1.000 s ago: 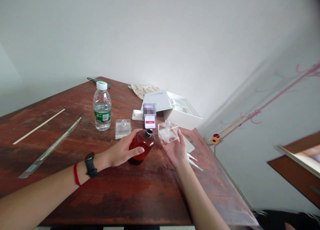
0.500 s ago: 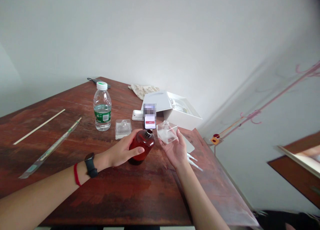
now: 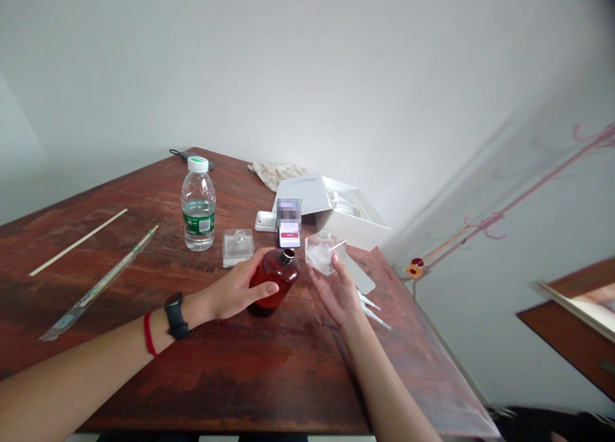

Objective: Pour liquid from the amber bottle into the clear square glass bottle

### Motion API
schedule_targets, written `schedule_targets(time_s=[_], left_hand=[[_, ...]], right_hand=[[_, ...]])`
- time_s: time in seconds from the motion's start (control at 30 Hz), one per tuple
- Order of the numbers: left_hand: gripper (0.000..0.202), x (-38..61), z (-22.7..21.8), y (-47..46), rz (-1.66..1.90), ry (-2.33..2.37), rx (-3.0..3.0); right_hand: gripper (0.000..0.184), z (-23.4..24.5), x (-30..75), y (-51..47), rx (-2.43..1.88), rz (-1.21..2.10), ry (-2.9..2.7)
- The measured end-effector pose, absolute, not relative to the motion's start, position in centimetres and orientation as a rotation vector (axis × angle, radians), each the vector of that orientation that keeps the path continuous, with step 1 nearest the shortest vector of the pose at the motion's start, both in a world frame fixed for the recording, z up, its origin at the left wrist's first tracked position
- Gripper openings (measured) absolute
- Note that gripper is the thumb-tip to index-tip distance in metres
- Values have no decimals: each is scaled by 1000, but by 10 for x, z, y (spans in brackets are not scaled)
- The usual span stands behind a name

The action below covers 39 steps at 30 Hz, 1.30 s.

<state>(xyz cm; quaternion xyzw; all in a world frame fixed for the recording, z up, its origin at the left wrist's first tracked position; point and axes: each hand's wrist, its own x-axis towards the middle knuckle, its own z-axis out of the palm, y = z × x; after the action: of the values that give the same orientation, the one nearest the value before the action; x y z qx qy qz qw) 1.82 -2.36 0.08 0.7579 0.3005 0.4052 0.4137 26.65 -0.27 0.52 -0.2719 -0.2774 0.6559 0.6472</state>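
My left hand [image 3: 234, 291] is wrapped round a dark red glass bottle [image 3: 275, 279] that stands on the wooden table [image 3: 230, 365], its neck uncapped. My right hand [image 3: 339, 289] holds a small clear square glass bottle [image 3: 321, 252] just right of the red bottle's neck, tilted towards it. A second clear square bottle [image 3: 237, 246] stands on the table behind my left hand. A phone [image 3: 289, 223] stands propped behind the red bottle.
A plastic water bottle [image 3: 198, 204] stands at the back left. An open white box [image 3: 336, 209], a cloth [image 3: 277, 171] and a small white device [image 3: 265, 221] lie behind. Two long sticks [image 3: 98, 282] lie at the left. White pipette tips [image 3: 371, 307] lie near the right edge.
My right hand has turned and tilted the clear square bottle, bringing it a little closer to the red bottle's neck. My left hand has stayed on the red bottle.
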Motion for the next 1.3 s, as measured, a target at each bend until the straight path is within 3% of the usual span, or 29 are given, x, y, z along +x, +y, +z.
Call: schedule_targets(time_s=[0.67, 1.13, 1.3], left_hand=[[69, 19, 3, -26, 1034, 751, 1886], [75, 18, 1, -26, 1021, 765, 1905], [75, 18, 1, -27, 1039, 750, 1925]], right_hand=[[66, 7, 264, -7, -646, 1430, -757], [39, 9, 266, -6, -596, 1477, -682], [40, 12, 267, -7, -626, 1491, -667]])
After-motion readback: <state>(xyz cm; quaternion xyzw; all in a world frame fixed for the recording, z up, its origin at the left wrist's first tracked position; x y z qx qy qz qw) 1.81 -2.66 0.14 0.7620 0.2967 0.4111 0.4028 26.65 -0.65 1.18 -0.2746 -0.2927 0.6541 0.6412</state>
